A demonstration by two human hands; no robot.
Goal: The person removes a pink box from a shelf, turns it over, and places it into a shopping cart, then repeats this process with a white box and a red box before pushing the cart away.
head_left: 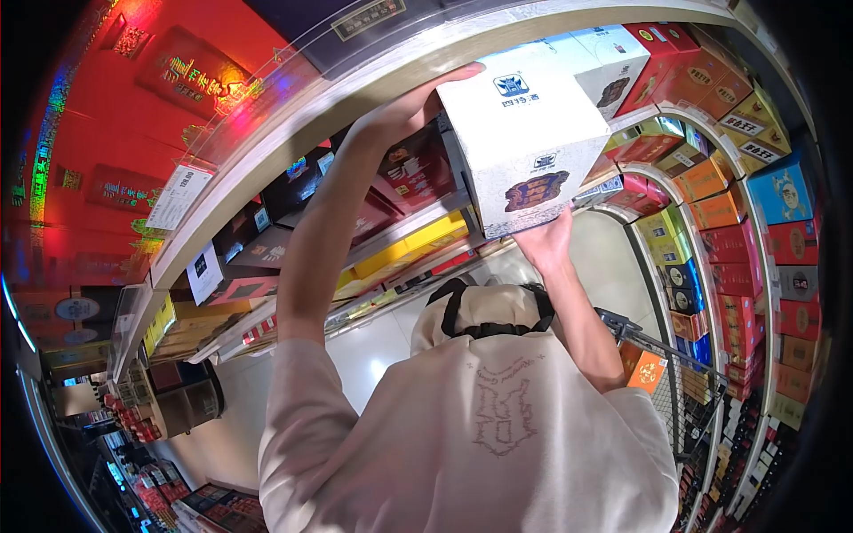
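A large white box (533, 124) with blue lettering and a dark emblem juts out at the shelf's edge, tilted in view. My left hand (430, 94) grips its upper left edge, with the fingers reaching over the top. Beneath its lower front edge, my right hand (546, 240) supports the box, palm up; part of those fingers is hidden under it. Another white box (611, 64) stands right behind it on the shelf, beside red boxes (656, 67).
Curved shelves with boxed goods run along both sides. A price tag (179, 197) hangs on the left shelf edge (213, 169). At the right, a wire cart (684, 391) holds an orange box (647, 371). Tiled floor (373, 355) shows below.
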